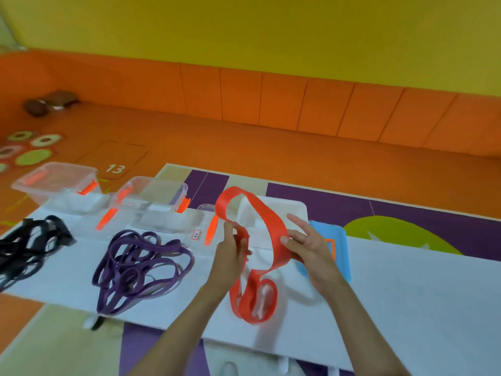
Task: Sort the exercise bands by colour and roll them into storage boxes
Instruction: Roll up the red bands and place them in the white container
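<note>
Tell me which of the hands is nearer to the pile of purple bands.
Left. The left hand grips the red band just right of the purple bands; the right hand holds the same band farther right, beyond the left hand.

Band pile [141, 267] on sheet [406, 294], box [162, 191] behind it, another box [54, 183] further left

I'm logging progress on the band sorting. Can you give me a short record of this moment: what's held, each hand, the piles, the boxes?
held: red band, lifted in a twisted loop above the white sheet
left hand: grips the band
right hand: pinches the band with its thumb
purple bands: tangled pile left of the hands
black bands: pile at far left
clear boxes: two, behind the piles
</note>
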Motion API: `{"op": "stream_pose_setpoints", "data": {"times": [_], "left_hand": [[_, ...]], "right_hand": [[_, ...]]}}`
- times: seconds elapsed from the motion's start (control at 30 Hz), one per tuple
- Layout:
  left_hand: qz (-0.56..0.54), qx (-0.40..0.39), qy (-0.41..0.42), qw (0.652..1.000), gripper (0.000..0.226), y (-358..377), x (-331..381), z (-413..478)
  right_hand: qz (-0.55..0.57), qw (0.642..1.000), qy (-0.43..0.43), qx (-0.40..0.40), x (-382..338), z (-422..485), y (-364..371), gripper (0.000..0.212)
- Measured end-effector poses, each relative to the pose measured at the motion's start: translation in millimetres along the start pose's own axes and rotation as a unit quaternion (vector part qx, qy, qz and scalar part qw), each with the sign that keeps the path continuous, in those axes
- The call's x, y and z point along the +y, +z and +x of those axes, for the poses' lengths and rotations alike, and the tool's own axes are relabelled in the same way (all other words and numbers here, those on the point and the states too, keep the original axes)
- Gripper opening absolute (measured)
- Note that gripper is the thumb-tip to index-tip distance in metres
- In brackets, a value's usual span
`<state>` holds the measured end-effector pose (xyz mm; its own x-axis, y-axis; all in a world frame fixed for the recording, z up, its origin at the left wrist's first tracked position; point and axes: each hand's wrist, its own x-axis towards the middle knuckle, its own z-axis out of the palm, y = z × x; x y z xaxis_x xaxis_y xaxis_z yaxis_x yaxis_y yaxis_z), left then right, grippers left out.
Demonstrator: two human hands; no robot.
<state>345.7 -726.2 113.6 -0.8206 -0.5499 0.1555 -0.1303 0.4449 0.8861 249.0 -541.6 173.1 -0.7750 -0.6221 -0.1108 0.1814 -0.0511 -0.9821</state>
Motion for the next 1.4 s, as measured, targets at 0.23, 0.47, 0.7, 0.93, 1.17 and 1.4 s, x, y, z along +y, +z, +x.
{"op": "stream_pose_setpoints", "data": {"times": [0.23,0.47,0.7,0.93,1.17,1.4], "left_hand": [[-0.351,-0.014,-0.211,0.912,0.043,4.5,74.3,-66.0],[-0.238,-0.019,-0.189,0.953,0.040,4.4,78.1,-108.3],[-0.270,-0.017,-0.153,0.950,0.026,-32.1,89.3,-106.8],[-0.110,-0.110,-0.067,0.986,0.047,-92.6,78.8,-78.7],[-0.020,-0.158,0.010,0.987,0.045,-133.5,81.2,-29.8],[0.035,-0.131,0.049,0.990,0.081,-149.2,79.3,19.9]], "right_hand": [[-0.040,0.998,0.005,-0.058,21.8,-78.1,9.4,0.043],[-0.107,0.993,-0.050,0.009,48.0,-114.6,27.8,0.042],[-0.113,0.978,-0.083,0.153,54.1,-116.6,39.0,0.042],[-0.380,0.904,-0.194,0.040,33.5,-65.3,71.7,0.092],[-0.388,0.904,-0.177,0.022,-12.0,-19.3,104.0,0.049],[-0.284,0.932,-0.196,0.114,-73.8,7.9,127.8,0.034]]}}
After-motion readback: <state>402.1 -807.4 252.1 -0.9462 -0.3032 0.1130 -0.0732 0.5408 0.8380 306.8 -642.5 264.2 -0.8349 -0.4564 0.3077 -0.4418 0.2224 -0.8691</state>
